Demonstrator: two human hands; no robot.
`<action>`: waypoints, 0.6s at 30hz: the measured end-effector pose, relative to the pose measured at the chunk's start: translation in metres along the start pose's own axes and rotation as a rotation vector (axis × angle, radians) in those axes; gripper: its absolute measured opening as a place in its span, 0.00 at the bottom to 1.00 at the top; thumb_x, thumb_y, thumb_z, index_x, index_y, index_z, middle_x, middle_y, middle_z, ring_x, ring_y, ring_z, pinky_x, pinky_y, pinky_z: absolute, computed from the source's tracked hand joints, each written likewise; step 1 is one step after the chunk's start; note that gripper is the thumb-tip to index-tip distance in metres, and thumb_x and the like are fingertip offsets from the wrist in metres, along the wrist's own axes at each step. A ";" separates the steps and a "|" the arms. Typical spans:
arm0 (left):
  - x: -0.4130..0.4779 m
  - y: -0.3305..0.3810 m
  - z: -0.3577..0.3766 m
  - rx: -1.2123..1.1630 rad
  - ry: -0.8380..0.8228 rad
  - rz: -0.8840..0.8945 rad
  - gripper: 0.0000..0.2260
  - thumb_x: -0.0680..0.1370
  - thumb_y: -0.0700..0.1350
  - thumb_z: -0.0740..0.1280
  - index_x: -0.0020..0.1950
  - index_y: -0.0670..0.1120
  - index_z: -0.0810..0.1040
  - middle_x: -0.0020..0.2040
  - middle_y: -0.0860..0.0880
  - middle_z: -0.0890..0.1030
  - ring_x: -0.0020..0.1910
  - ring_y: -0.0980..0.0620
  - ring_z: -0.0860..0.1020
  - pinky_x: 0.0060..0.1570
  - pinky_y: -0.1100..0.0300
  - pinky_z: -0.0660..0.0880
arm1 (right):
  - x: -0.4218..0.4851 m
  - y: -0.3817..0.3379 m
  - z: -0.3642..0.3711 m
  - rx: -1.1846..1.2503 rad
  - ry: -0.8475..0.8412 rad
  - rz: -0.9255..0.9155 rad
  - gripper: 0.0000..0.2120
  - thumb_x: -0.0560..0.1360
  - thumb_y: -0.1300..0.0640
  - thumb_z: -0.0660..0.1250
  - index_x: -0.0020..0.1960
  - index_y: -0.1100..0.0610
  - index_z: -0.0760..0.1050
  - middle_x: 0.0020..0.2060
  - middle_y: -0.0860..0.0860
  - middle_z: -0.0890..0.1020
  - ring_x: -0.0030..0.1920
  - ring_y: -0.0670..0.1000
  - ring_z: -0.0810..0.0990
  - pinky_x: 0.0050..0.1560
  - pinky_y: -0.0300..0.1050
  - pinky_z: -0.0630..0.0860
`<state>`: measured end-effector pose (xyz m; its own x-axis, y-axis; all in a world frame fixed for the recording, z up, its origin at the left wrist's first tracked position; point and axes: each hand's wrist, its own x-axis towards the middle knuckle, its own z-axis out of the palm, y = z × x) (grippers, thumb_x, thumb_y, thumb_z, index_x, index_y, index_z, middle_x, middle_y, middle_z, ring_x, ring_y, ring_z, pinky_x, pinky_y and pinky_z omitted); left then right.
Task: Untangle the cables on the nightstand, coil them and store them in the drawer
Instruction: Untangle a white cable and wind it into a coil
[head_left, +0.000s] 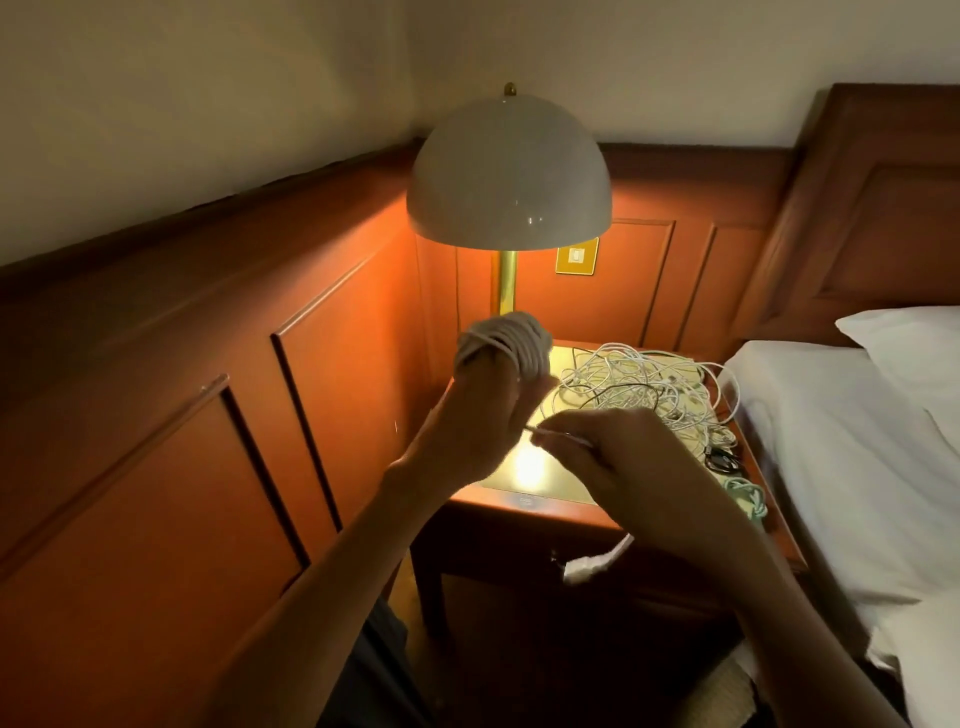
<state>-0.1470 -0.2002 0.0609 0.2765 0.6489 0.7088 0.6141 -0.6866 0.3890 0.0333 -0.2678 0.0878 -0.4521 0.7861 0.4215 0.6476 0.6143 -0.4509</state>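
My left hand (483, 415) is raised over the nightstand (524, 506) with a white cable coil (506, 340) wound in several turns around its fingers. My right hand (634, 467) pinches the free end of that same cable (550, 434) just right of the left hand. A white plug (592, 564) dangles below my right wrist, in front of the nightstand. A tangle of white and thin black cables (639, 384) lies on the nightstand's back right. A coiled pale green cable (748, 496) and a small black cable (719, 460) lie near its right edge.
A domed lamp (509, 176) on a brass stem stands at the nightstand's back left. Wood panelling runs along the left and rear walls, with a brass wall switch (575, 255). A bed with white sheets (857, 441) touches the nightstand's right side.
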 end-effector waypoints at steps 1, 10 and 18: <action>-0.004 -0.001 -0.001 -0.028 -0.084 0.014 0.10 0.84 0.46 0.61 0.54 0.40 0.72 0.50 0.46 0.75 0.52 0.53 0.74 0.64 0.62 0.68 | 0.001 0.002 -0.005 -0.040 0.017 0.017 0.07 0.80 0.49 0.67 0.51 0.49 0.84 0.29 0.37 0.77 0.31 0.36 0.76 0.37 0.37 0.69; -0.035 0.011 -0.009 -0.774 -0.420 -0.444 0.40 0.68 0.79 0.58 0.33 0.40 0.73 0.28 0.45 0.70 0.26 0.47 0.68 0.30 0.60 0.67 | 0.014 0.025 -0.001 0.390 0.092 0.205 0.11 0.73 0.47 0.73 0.43 0.54 0.80 0.31 0.41 0.81 0.25 0.41 0.72 0.28 0.31 0.65; -0.016 0.030 -0.007 -1.096 -0.164 -0.719 0.30 0.57 0.75 0.72 0.36 0.48 0.81 0.33 0.49 0.80 0.33 0.52 0.79 0.36 0.63 0.76 | 0.005 0.016 0.033 0.927 0.010 0.253 0.29 0.71 0.38 0.73 0.54 0.62 0.69 0.39 0.61 0.76 0.33 0.57 0.74 0.35 0.49 0.68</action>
<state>-0.1382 -0.2338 0.0650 0.2757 0.9563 0.0970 -0.2300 -0.0324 0.9726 0.0210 -0.2516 0.0569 -0.3572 0.9050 0.2309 -0.0191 0.2401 -0.9706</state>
